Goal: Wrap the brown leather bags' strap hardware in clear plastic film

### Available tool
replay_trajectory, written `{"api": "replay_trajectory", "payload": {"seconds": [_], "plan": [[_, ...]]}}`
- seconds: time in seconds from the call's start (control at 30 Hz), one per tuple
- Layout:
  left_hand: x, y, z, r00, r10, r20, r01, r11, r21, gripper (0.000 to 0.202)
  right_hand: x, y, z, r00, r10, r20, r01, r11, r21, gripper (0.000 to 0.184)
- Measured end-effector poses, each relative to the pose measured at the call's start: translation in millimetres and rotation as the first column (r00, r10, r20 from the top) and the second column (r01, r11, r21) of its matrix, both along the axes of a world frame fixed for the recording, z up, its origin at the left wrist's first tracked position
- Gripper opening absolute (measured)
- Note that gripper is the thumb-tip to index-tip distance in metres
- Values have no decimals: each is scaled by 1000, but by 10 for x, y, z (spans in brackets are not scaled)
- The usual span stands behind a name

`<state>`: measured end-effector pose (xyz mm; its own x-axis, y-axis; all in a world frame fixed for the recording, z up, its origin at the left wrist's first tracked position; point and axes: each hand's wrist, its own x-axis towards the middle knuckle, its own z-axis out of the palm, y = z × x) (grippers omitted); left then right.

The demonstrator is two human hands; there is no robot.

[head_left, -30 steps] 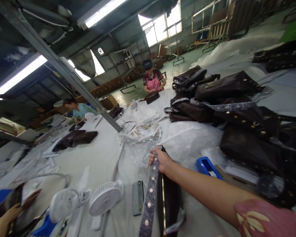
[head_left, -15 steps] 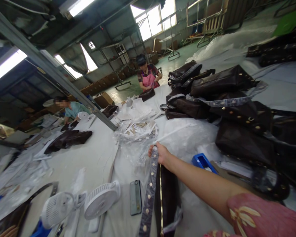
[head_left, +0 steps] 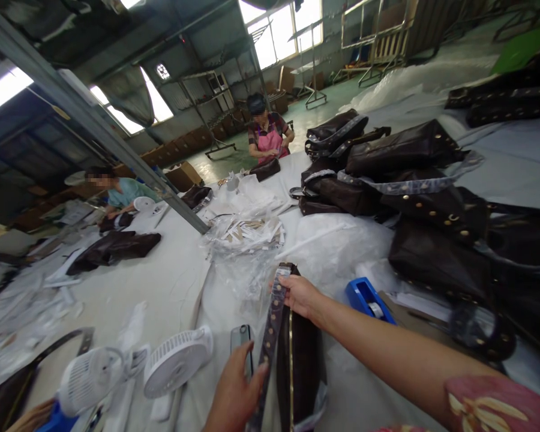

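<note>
A dark brown bag (head_left: 301, 360) with a gold zip lies lengthwise before me. Along its left side runs a studded strap (head_left: 272, 324), with clear plastic film around its far end. My right hand (head_left: 299, 294) is closed on the strap near that far end, thumb on top. My left hand (head_left: 236, 387) is beside the strap's nearer part, thumb and forefinger spread apart, the thumb at the strap's edge. Its other fingers are hidden. Partly behind the left hand lies a phone (head_left: 240, 337).
A blue tape dispenser (head_left: 369, 300) stands right of the bag. Brown bags (head_left: 405, 150) are piled at right. White fans (head_left: 177, 363) stand at left, near another person's hand (head_left: 38, 415). Paper scraps (head_left: 247, 231) lie ahead. Two people sit farther off; a metal post (head_left: 162, 186) slants down.
My left hand has come into view from below, beside the strap. My right hand keeps hold of the strap's far end, its grip slightly shifted. The view has turned slightly.
</note>
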<state>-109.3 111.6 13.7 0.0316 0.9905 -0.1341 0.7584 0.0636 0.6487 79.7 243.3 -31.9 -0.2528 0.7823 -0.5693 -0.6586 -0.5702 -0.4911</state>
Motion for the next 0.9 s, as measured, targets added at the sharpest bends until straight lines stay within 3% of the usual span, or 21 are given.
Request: {"api": "replay_trajectory", "payload": {"seconds": [0.13,0.23,0.3,0.4,0.47,0.53,0.73,0.9], "plan": [[463,839,-126,973,-151,-174,182,967,177,60,15,21,16,999,34,-5,-34,999,12,7],[819,1286,-151,968,-164,-192,190,974,121,48,182,41,-7,987,146,74,-153,983,98,5],[959,1444,-176,969,-192,-158,205,976,69,35,387,84,-54,926,233,296,-296,937,188,7],[1051,1545,-227,969,-189,-161,204,976,82,30,730,232,-141,725,111,679,-385,884,266,13],[1085,1580,-247,962,-145,-232,172,980,102,31,891,367,-176,584,-46,810,-387,862,328,16],[1120,1609,-251,936,-89,-341,129,987,96,33,953,497,-179,493,-154,857,-435,809,395,20],[1181,1598,-275,833,-39,-552,76,996,45,34,787,686,-121,371,-254,893,-623,645,442,25],[1156,1518,-342,818,-23,-575,108,988,114,29,729,722,-121,302,-272,914,-712,573,405,24]]}}
